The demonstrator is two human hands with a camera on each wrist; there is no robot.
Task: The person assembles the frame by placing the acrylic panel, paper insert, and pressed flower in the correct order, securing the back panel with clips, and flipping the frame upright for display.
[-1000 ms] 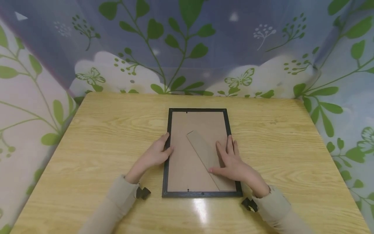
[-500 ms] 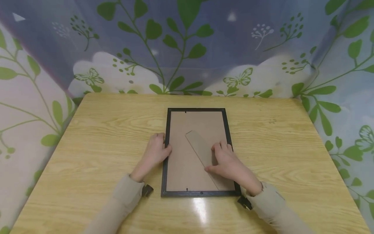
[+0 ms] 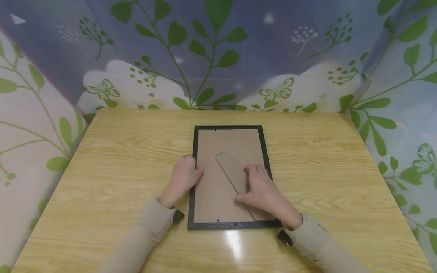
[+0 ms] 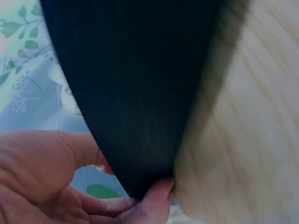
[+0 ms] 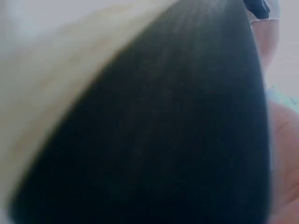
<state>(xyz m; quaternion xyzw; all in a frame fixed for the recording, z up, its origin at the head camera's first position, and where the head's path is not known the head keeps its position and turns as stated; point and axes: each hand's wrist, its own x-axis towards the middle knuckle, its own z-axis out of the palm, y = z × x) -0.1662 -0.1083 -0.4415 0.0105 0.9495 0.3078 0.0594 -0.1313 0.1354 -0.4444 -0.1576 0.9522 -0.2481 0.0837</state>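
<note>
A black picture frame point(image 3: 228, 127) lies on its face, showing a brown backing board point(image 3: 213, 182). A flat easel stand point(image 3: 228, 163) runs slantwise across that board. My left hand point(image 3: 181, 177) grips the frame's left side, thumb over the rim; in the left wrist view, fingers curl around the dark frame edge point(image 4: 135, 93). On the stand, my right hand point(image 3: 264, 191) has its thumb at the left edge and curled fingertips at the right one, pinching it. The frame's dark side point(image 5: 187, 130) fills most of the right wrist view, hiding most of that hand.
The wood-grain table point(image 3: 119, 159) carries the frame near its middle. A patterned curtain point(image 3: 246, 45) with green leaves stands along the table's back and both sides. Black straps point(image 3: 285, 237) show at the cuffs.
My right hand has drawn its spread fingers in and shifted left onto the stand. My left fingers have curled more tightly at the frame's side. The frame stays about where it was.
</note>
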